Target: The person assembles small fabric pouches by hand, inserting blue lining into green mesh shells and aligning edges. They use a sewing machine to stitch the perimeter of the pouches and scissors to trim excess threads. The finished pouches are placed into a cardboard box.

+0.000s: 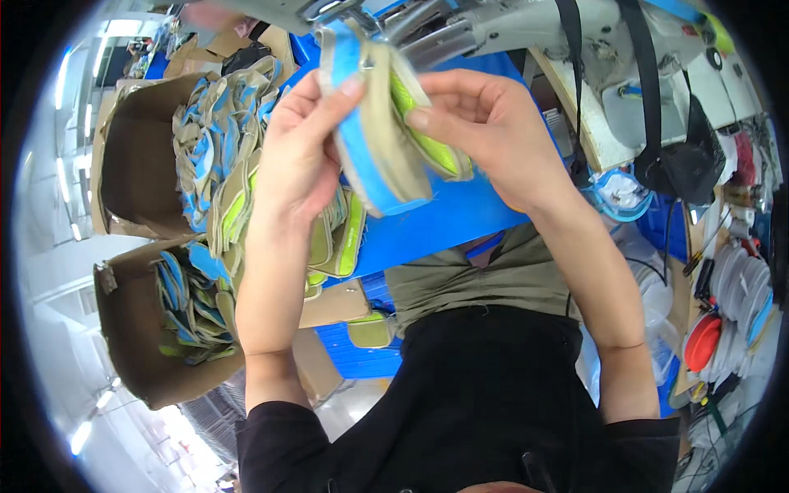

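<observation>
Up near the machine, my left hand [306, 144] pinches a curved strip of khaki and blue fabric [359, 144] between thumb and fingers. My right hand [493, 131] grips a bright green fabric panel with khaki edging [436, 144], thumb on its face. Both pieces lie close together and look blurred; whether they are joined, I cannot tell. Below them spreads a blue work surface [403, 238]. Beside my left forearm are stacked khaki and green pieces [349, 238].
Two cardboard cartons [136, 164] stand on the left, with heaps of blue and khaki fabric pieces [218, 131] at them. A grey sewing machine [534, 25] crosses the top. Black straps [645, 82] hang at the right, above a blue-rimmed container [620, 197]. Farther right are several spools, one red [703, 341].
</observation>
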Action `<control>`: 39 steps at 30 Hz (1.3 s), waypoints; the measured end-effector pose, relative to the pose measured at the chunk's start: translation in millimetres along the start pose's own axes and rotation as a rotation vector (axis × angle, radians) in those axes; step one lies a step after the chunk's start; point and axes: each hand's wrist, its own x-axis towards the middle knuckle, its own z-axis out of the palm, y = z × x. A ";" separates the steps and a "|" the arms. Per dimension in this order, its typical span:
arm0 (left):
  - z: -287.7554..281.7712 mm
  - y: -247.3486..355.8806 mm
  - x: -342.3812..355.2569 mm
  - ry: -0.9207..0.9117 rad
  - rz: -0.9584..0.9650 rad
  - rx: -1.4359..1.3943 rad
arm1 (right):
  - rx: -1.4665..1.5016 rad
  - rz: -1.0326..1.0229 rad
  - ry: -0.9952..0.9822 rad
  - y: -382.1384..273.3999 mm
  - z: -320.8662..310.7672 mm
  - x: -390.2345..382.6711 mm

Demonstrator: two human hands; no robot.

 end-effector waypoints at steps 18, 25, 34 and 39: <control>24.9 -11.6 4.8 0.055 -0.109 0.010 | 0.060 0.022 0.030 0.7 6.4 -34.3; 27.1 -17.7 3.8 0.083 -0.104 -0.087 | 0.107 0.030 0.047 -4.6 12.6 -37.9; 22.8 -13.7 16.2 0.094 -0.085 -0.130 | 0.118 0.005 0.041 -3.1 15.6 -19.4; 23.1 -12.8 19.2 0.088 -0.086 -0.129 | 0.120 -0.023 0.040 0.1 15.0 -15.5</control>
